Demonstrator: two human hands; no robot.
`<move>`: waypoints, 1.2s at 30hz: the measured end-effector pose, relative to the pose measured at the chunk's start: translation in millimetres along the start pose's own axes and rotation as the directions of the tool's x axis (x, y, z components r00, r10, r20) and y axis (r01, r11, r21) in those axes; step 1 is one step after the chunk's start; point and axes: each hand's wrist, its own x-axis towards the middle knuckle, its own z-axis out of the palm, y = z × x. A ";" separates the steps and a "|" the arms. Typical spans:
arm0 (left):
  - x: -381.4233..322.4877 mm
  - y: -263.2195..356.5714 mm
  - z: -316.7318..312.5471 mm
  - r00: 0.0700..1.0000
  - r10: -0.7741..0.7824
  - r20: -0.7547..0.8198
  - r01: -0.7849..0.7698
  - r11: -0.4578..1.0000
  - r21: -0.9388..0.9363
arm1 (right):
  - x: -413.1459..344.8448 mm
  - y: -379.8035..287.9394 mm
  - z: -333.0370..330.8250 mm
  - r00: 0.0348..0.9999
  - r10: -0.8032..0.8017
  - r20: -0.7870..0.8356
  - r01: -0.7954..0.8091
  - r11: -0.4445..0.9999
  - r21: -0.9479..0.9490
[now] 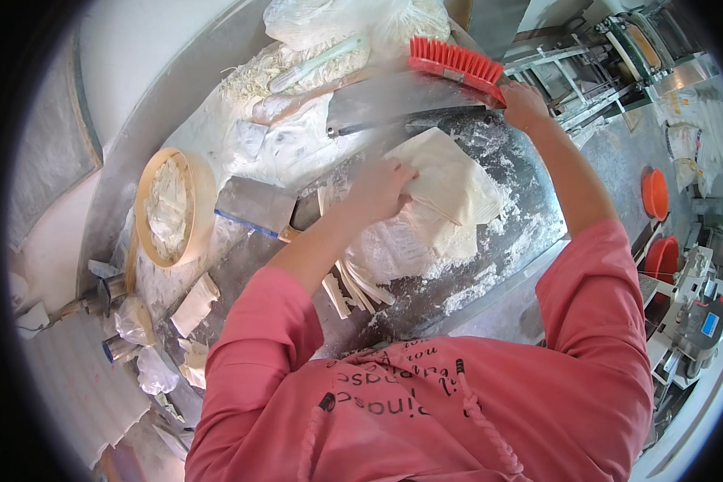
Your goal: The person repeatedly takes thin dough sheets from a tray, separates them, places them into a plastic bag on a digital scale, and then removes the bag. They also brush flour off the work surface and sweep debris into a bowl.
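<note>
My right hand [524,105] grips a red brush [456,67] with red bristles, raised over the far side of the floured work surface. My left hand [382,190], fingers curled, is at the left edge of a stack of thin dough sheets [452,175]. Whether it pinches the sheets is hidden. Under and beside that stack lies a thin, flour-dusted sheet or film [391,247]. Cut dough strips [358,289] lie below my left forearm. Left of that forearm rests a broad cleaver [256,205] with a blue edge, its handle partly hidden by my arm.
A large blade [391,99] lies beyond the dough. Behind it are noodles [247,84], a pale green-handled brush [316,63] and plastic bags [349,21]. A round wooden container [202,208] stands left, near a dough slab [196,304]. Orange bowls [655,193] and machinery [696,325] are right.
</note>
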 end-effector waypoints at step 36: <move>-250.2 -5.4 62.5 0.719 -0.656 -0.229 0.228 0.534 -0.814 | -142.8 -254.7 -117.2 0.825 -0.565 0.004 -0.422 -0.612 0.669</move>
